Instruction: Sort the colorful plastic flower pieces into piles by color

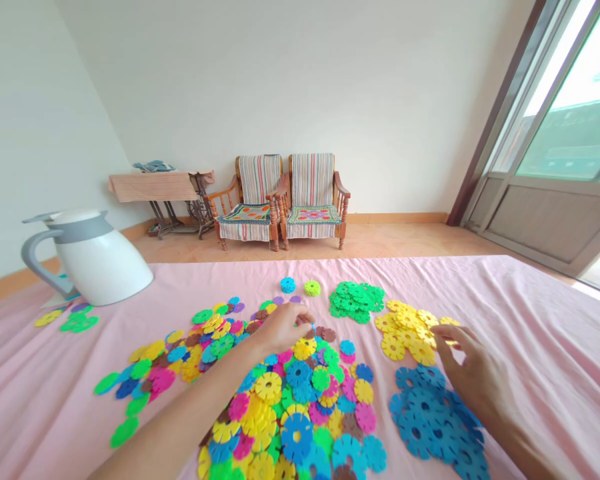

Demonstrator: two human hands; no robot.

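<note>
Plastic snowflake discs (297, 437) — flat, notched, many-coloured, heaped on pink cloth (555, 373).

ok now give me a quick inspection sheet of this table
surface: creased pink cloth
things at hand: mixed pile of coloured plastic snowflake discs; separate green pile, yellow pile, blue pile
clutter: white jug at far left, loose green and yellow discs beside it
grips: left hand on the mixed pile; right hand at the yellow pile's edge, above the blue pile
cables: nothing seen
surroundings: two wooden armchairs, treadle table, glazed door
</note>
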